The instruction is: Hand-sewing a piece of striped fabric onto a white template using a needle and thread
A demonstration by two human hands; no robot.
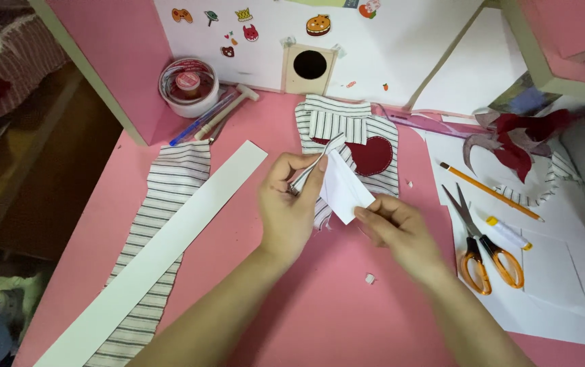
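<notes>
Striped fabric strip (pixel 314 165) is pinched in the left hand (pixel 291 207), thumb and fingers curled tight round its folded end, with the forearm coming up from the bottom edge and the wrist bent a bit inward. Right next to it, the right hand (pixel 398 228) reaches in from the lower right, a little blurry, fingers closed narrow on the lower corner of a small white paper piece (pixel 345 187). That paper sits between the two hands, touching the strip up by the left thumb. Just beyond both hands, on the pink table (pixel 306 306), lies a striped cloth panel with a dark red heart (pixel 372 155) on it. Off to the right of the right hand are orange-handled scissors (pixel 484 251) and a pencil (pixel 489 191). Left of the left hand, well apart, a long white paper strip (pixel 163 248) lies over another striped cloth piece (pixel 163 197).
</notes>
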